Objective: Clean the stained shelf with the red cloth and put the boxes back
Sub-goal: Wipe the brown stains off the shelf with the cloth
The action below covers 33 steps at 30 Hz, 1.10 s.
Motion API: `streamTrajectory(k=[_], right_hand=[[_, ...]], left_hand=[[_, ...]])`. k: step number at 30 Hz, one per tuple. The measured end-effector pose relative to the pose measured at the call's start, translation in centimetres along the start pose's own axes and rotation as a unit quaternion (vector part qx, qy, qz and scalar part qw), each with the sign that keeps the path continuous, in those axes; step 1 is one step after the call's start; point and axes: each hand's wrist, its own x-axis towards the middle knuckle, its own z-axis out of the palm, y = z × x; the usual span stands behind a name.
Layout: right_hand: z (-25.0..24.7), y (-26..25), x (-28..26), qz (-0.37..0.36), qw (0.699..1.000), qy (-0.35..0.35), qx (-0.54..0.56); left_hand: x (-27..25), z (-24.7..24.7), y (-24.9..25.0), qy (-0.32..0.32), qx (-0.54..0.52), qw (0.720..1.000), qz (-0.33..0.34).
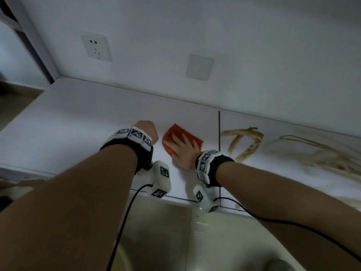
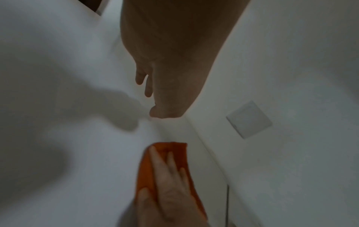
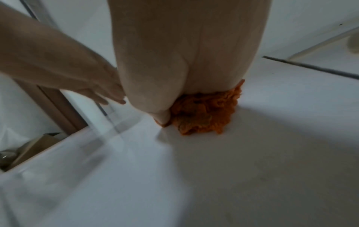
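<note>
Head view: right hand (image 1: 182, 149) flat, fingers spread, pressing red cloth (image 1: 176, 133); soft, limp, best palmed centrally. Left hand (image 1: 147, 132) relaxed, empty.

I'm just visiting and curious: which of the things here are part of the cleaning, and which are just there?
Part of the job:
- red cloth, pressed flat under the right hand
- shelf
- brown stains right of the cloth
- left hand, beside the cloth, holding nothing

Just there:
- wall socket
- blank wall plate
</note>
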Motion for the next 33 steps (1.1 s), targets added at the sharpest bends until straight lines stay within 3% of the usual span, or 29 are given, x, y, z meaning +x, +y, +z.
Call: streamTrajectory(k=[5, 9, 15, 21, 25, 33], right_hand=[[1.0, 0.4, -5.4, -0.041, 0.998, -0.052, -0.009], [1.4, 3.1, -7.9, -0.011, 0.998, -0.060, -0.003], [0.7, 6.4, -5.4, 0.066, 0.997, -0.022, 0.036], [-0.2, 5.7, -4.6, 0.097, 0.993, -0.030, 0.062], [0.4, 4.0, -5.1, 0.055, 0.997, -0.042, 0.041], [2.0, -0.3, -9.5, -0.106, 0.988, -0.099, -0.049]], left_hand=[[-1.3, 0.4, 2.8, -0.006, 0.013, 0.999, 0.047], [-1.6, -0.5, 3.7, -0.019, 0.032, 0.998, 0.052], [-2.3, -0.8, 2.6, -0.034, 0.067, 0.997, 0.027], [-2.7, -0.1, 2.1, -0.057, 0.083, 0.995, 0.018], [-3.8, 0.3, 3.3, -0.048, 0.080, 0.995, 0.030], [-8.1, 1.1, 4.5, -0.045, 0.047, 0.997, 0.030]])
